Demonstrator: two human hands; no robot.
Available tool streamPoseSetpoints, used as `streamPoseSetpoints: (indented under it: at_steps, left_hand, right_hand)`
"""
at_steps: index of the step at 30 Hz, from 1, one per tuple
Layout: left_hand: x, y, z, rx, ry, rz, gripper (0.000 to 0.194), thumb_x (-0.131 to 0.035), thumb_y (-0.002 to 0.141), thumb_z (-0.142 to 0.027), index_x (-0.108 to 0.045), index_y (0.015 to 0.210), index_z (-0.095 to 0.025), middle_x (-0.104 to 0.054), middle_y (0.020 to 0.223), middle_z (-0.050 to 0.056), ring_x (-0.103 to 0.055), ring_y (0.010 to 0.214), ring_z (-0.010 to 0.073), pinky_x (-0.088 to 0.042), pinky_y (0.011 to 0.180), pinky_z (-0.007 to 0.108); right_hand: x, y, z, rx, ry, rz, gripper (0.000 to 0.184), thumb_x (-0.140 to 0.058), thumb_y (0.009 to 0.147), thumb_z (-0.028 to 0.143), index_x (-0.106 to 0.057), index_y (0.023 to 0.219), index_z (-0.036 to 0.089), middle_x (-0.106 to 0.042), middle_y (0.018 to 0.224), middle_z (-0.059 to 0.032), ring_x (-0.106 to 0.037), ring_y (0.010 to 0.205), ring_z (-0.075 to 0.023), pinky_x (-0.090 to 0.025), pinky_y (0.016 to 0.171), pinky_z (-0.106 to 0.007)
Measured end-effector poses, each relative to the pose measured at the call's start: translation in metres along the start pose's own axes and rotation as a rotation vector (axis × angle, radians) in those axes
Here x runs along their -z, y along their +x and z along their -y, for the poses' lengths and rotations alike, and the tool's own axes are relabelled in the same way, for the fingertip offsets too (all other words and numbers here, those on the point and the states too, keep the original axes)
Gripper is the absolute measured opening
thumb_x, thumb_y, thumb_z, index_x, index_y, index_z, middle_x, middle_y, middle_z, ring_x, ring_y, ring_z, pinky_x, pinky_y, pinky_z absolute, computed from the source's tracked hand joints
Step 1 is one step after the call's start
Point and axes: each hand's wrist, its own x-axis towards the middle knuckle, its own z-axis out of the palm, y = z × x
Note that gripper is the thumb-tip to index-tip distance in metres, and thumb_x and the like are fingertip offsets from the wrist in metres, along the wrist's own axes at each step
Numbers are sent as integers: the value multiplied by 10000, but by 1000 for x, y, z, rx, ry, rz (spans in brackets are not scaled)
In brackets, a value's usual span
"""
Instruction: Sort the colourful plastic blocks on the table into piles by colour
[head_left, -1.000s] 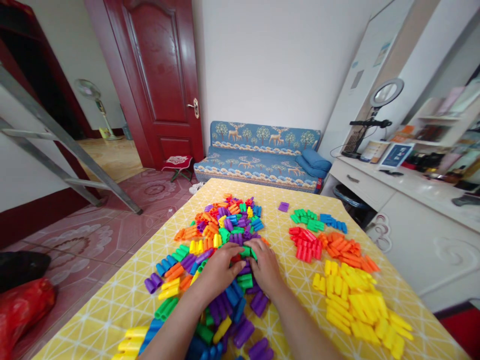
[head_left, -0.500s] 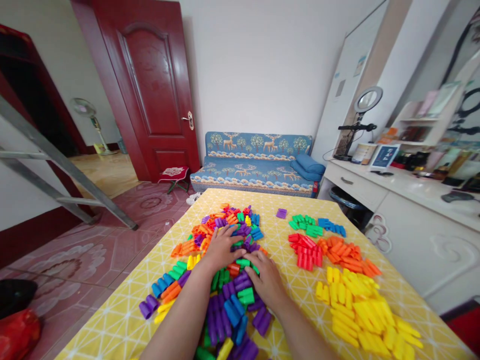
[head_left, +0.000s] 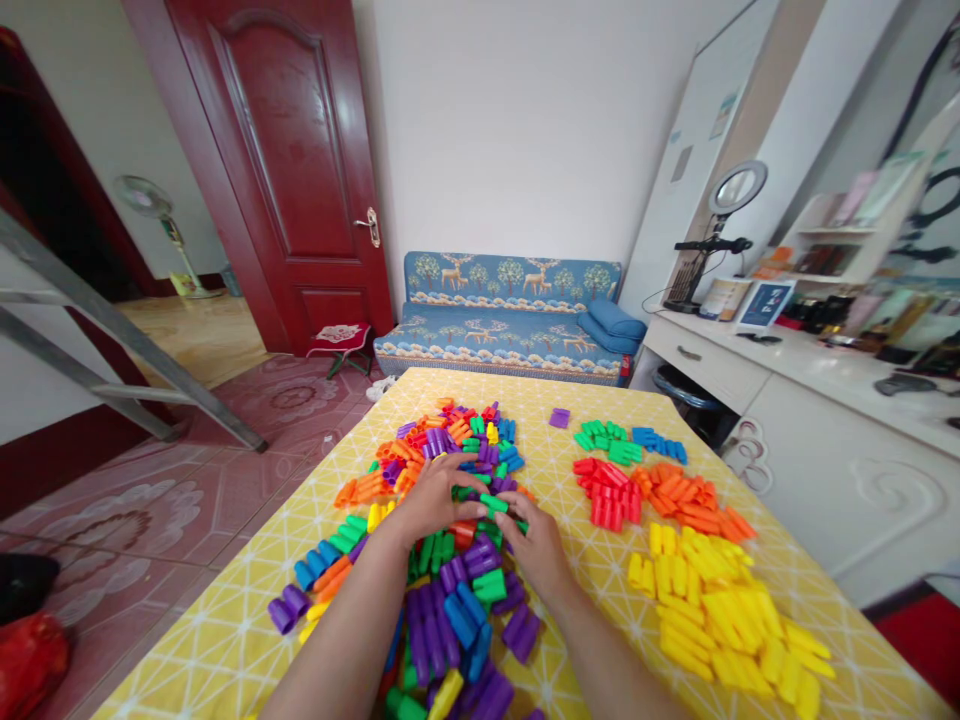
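Observation:
A mixed pile of coloured plastic tube-shaped blocks (head_left: 431, 625) spreads over the left and middle of the table. My right hand (head_left: 538, 542) pinches a green block (head_left: 493, 503) between thumb and fingers, just above the pile. My left hand (head_left: 433, 497) reaches over the pile with fingers apart, its thumb close to the left end of that green block. Whether the left thumb touches it I cannot tell. Sorted groups lie to the right: yellow blocks (head_left: 731, 605), orange blocks (head_left: 686, 497), red blocks (head_left: 609, 490), green blocks (head_left: 609, 440) and blue blocks (head_left: 660, 445).
A yellow patterned cloth (head_left: 592, 620) covers the table. One purple block (head_left: 559, 417) lies apart near the far edge. Beyond stand a blue sofa (head_left: 487, 335), a red door (head_left: 292, 150) and a small stool (head_left: 341, 340). On the right is a white dresser (head_left: 840, 430); a metal ladder (head_left: 180, 380) leans left.
My right hand has closed on a green block and raised it slightly from the pile. My left hand's fingers have lifted and arched a little. The view has shifted slightly.

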Motion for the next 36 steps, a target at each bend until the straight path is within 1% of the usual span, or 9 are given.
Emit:
streamPoseSetpoints:
  at_steps: [8, 13, 17, 20, 23, 26, 29, 32, 36]
  left_hand:
    - [-3, 2, -1, 21, -11, -47, 141, -729, 760, -295, -748, 896, -265, -565, 1360, 57, -499, 1254, 303, -357, 1054, 462]
    - [-4, 2, -2, 39, 32, -42, 234, -712, 722, -161, -742, 917, -288, -544, 1384, 37, -470, 1279, 307, -333, 1066, 482]
    - [-6, 2, 0, 30, 32, -38, 237, -705, 729, -168, -746, 926, -293, -540, 1387, 37, -468, 1282, 302, -334, 1071, 472]
    - [-6, 2, 2, 27, 29, -38, 226, -707, 738, -187, -747, 935, -293, -540, 1385, 35, -475, 1275, 299, -340, 1070, 471]
    - [-6, 2, 5, 19, 37, -36, 224, -710, 744, -200, -745, 943, -297, -536, 1390, 29, -466, 1284, 298, -335, 1073, 477]
    - [-7, 3, 7, 5, 40, -26, 239, -721, 739, -206, -742, 957, -303, -531, 1397, 22, -454, 1295, 297, -325, 1080, 479]
    - [-8, 3, 10, 9, 38, -23, 241, -726, 739, -222, -739, 966, -302, -530, 1397, 20, -447, 1299, 297, -313, 1089, 481]
    - [-8, 3, 10, 10, 39, -25, 247, -728, 742, -225, -737, 973, -311, -528, 1399, 17, -444, 1301, 296, -314, 1088, 481]
    - [-7, 2, 10, -1, 34, -23, 250, -727, 748, -231, -735, 980, -323, -525, 1401, 12, -444, 1303, 296, -322, 1082, 479]
  right_hand:
    - [2, 0, 8, 97, -68, -165, 163, -594, 815, 248, -669, 946, 188, -688, 925, -67, -626, 881, -213, -485, 799, -330]
    - [7, -1, 8, -2, 203, -277, 285, -569, 844, 292, -653, 1094, 187, -691, 1004, -74, -639, 862, -194, -511, 735, -305]
    - [19, 2, 15, -105, 387, -298, 335, -605, 819, 360, -670, 1095, 183, -679, 783, -32, -600, 633, -154, -496, 574, -275]
    - [44, 21, 25, -130, 429, -344, 321, -664, 756, 380, -662, 1005, 177, -651, 696, -10, -597, 611, -149, -474, 526, -247]
    - [87, 61, 22, -155, 344, -394, 333, -681, 705, 369, -645, 971, 172, -664, 701, -24, -624, 646, -164, -474, 533, -246]
    - [136, 106, -2, -248, 57, -395, 309, -618, 722, 312, -648, 991, 164, -703, 809, -71, -648, 682, -176, -495, 568, -271]
    - [177, 137, -36, -386, -249, -395, 251, -589, 705, 235, -660, 933, 158, -699, 751, -93, -650, 684, -217, -501, 593, -324]
    - [199, 147, -66, -445, -423, -389, 149, -616, 634, 156, -659, 777, 159, -674, 687, -122, -649, 763, -301, -486, 671, -406]
    - [204, 147, -89, -437, -616, -332, 80, -603, 605, 114, -627, 630, 186, -666, 720, -144, -628, 909, -366, -439, 784, -448]
